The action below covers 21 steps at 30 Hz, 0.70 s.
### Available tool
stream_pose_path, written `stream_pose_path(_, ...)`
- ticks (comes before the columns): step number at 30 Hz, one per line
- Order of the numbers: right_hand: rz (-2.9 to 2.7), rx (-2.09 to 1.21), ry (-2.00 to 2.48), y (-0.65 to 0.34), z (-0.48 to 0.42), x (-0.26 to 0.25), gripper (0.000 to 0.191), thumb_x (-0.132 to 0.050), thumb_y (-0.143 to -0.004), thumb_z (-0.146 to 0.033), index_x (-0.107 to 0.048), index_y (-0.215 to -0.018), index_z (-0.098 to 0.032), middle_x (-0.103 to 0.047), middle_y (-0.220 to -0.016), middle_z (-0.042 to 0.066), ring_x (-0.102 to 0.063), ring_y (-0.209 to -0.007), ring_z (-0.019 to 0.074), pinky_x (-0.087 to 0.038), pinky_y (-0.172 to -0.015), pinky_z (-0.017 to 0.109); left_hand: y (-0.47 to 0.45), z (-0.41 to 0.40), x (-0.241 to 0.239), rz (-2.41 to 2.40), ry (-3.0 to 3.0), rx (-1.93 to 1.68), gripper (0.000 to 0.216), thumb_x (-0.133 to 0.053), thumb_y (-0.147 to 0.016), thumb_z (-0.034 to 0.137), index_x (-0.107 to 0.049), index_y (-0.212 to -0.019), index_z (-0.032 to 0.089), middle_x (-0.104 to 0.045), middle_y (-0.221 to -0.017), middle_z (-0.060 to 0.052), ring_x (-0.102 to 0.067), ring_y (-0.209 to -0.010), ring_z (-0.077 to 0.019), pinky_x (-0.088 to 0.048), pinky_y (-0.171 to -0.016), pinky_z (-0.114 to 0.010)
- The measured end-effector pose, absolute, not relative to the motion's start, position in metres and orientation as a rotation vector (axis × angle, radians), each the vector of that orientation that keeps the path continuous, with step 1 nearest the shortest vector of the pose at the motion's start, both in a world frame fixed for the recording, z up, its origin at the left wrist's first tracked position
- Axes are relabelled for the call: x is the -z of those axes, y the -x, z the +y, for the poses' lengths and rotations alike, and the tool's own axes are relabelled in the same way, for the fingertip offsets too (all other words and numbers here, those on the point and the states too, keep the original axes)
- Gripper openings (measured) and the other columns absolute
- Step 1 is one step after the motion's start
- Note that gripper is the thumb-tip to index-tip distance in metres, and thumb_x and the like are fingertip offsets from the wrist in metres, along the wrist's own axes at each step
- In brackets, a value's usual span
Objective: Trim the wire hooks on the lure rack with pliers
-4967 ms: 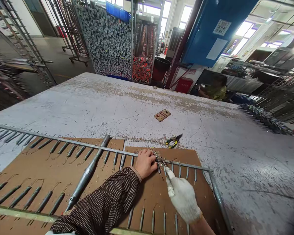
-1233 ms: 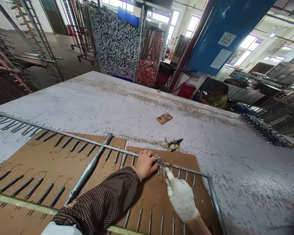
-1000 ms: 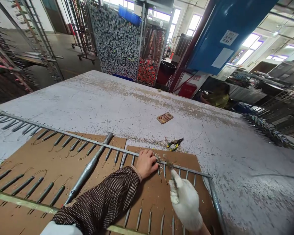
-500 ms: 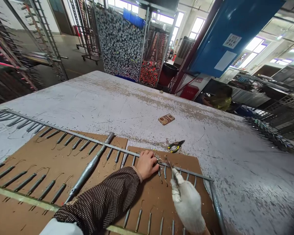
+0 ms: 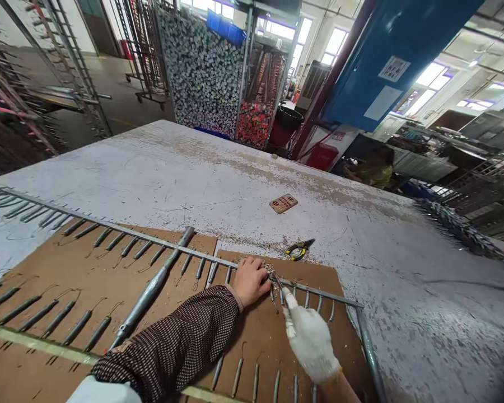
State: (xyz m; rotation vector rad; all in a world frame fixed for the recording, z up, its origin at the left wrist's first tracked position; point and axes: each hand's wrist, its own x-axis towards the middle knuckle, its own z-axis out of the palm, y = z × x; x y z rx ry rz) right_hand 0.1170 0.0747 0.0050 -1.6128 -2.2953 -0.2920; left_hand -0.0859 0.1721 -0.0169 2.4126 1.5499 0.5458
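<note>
My left hand (image 5: 252,282) is bare, its fingers closed over a long flat metal bar (image 5: 130,229) at the middle of the rack. A row of short grey rods with wire hooks (image 5: 139,250) hangs from this bar. My right hand (image 5: 309,334) wears a white glove and is closed round a thin metal tool (image 5: 279,281), whose exact kind I cannot make out. The tool's tip is at the bar, just right of my left fingers. A thick grey tube (image 5: 155,288) crosses under the bar. Small chips surround my fingertips.
Brown cardboard (image 5: 252,358) lies under the rack on a scratched white table (image 5: 218,196). Beyond the bar are yellow-black pliers (image 5: 300,249) and a small printed tag (image 5: 283,204). A blue cabinet (image 5: 365,61) and a person in yellow (image 5: 376,168) are in the background.
My right hand has moved left and forward, bringing the tool's tip down to the bar beside my left hand. My left hand stays on the bar.
</note>
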Motion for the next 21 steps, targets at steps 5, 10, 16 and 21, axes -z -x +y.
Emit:
stream_pose_path(5,-2.175,0.288,1.653,-0.1189,0.0732,-0.0061,0.044,-0.045,-0.101,-0.027,-0.053,-0.144,-0.019,-0.062,-0.066,0.003,-0.058,-0.061,0.0201,-0.038,-0.058,0.031,0.0848,0.1718,0.0165,1.558,-2.422,-0.551,0.022,-0.067,-0.088,0.037,-0.065,-0.075,0.020,-0.062,-0.091,-0.004,-0.051,-0.095,-0.0231,-0.035,-0.085,-0.040)
stream_pose_path(10,-2.295,0.310,1.537,-0.1198,0.0763,-0.0018,0.041,-0.043,-0.099,-0.018,-0.059,-0.136,-0.023,-0.056,-0.057,-0.001,-0.051,-0.052,0.0175,-0.029,-0.054,0.031,0.0842,0.1715,0.0151,1.567,-2.402,-0.551,0.022,-0.068,-0.088,0.036,-0.066,-0.074,0.020,-0.063,-0.091,-0.005,-0.052,-0.095,-0.0228,-0.036,-0.085,-0.040)
stream_pose_path(16,-2.141,0.360,1.468,-0.1186,0.0772,-0.0046,0.040,-0.042,-0.102,-0.026,-0.053,-0.140,-0.018,-0.062,-0.068,0.003,-0.057,-0.064,0.0188,-0.039,-0.063,0.030,0.0843,0.1722,0.0163,1.566,-2.411,-0.553,0.022,-0.069,-0.087,0.036,-0.066,-0.074,0.019,-0.064,-0.092,-0.005,-0.052,-0.096,-0.0233,-0.036,-0.085,-0.041)
stream_pose_path(21,-2.212,0.310,1.561,-0.1203,0.0760,-0.0011,0.042,-0.040,-0.102,-0.024,-0.053,-0.141,-0.021,-0.058,-0.062,0.000,-0.052,-0.057,0.0179,-0.033,-0.057,0.029,0.0838,0.1723,0.0168,1.558,-2.418,-0.553,0.022,-0.069,-0.087,0.035,-0.065,-0.073,0.019,-0.063,-0.090,-0.005,-0.051,-0.095,-0.0233,-0.037,-0.084,-0.040)
